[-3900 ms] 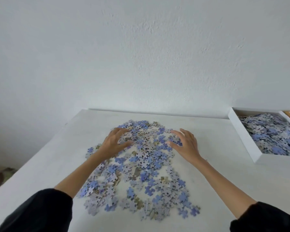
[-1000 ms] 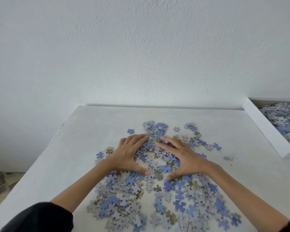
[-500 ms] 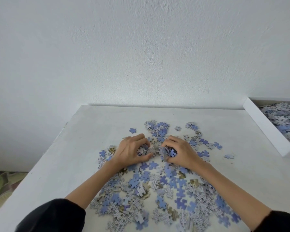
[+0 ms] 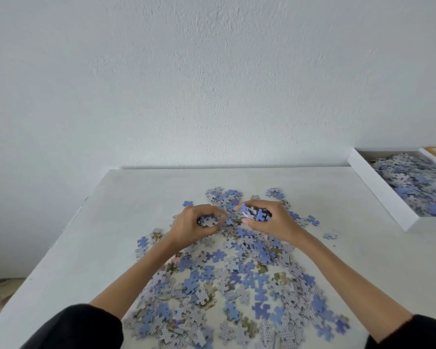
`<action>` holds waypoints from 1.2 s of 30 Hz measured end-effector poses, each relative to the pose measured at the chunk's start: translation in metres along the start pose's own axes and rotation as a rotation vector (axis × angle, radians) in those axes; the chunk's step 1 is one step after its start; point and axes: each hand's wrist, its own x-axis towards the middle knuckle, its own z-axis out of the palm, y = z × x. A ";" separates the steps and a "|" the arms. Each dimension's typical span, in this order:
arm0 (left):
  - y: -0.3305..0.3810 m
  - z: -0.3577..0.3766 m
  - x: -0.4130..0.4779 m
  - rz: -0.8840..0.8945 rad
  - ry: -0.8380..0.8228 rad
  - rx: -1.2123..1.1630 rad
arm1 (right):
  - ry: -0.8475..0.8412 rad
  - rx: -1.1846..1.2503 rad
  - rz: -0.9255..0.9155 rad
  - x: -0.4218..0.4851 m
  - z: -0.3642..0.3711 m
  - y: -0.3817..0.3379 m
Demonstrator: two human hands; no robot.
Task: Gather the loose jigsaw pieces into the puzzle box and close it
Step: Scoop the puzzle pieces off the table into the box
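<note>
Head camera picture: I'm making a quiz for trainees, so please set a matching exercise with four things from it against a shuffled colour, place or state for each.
Things:
1. right hand
2. box
3. jigsaw pieces
4. sleeve

Descriptions:
a. black
b. scattered on the table
c. grips a handful
d. white, open, far right

Pairs: 1-c, 2-d, 3-b, 4-a

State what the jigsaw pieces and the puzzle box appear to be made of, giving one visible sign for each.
The jigsaw pieces look like matte cardboard: thin, flat, printed blue fronts, patterned grey backs. The puzzle box is probably smooth white card: thin straight walls.
</note>
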 end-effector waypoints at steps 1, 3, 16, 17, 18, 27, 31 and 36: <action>0.000 0.001 0.001 -0.005 0.006 -0.006 | 0.005 -0.004 -0.007 -0.001 -0.003 -0.001; 0.004 0.002 0.003 0.002 0.020 -0.001 | -0.006 -0.009 -0.021 -0.004 -0.008 -0.004; 0.050 0.030 0.000 -0.047 0.060 -0.018 | -0.118 0.059 -0.074 -0.031 -0.049 -0.005; 0.054 0.033 0.001 -0.056 0.067 -0.042 | -0.121 0.062 -0.074 -0.033 -0.053 -0.005; 0.058 0.035 0.002 -0.069 0.077 -0.082 | -0.127 0.061 -0.077 -0.036 -0.058 -0.005; 0.105 0.076 0.031 -0.017 0.138 -0.197 | -0.085 0.049 -0.136 -0.056 -0.121 0.007; 0.128 0.105 0.063 0.046 0.141 -0.209 | -0.037 0.038 -0.145 -0.066 -0.162 0.015; 0.162 0.154 0.117 0.109 0.110 -0.272 | 0.039 -0.001 -0.115 -0.079 -0.227 0.038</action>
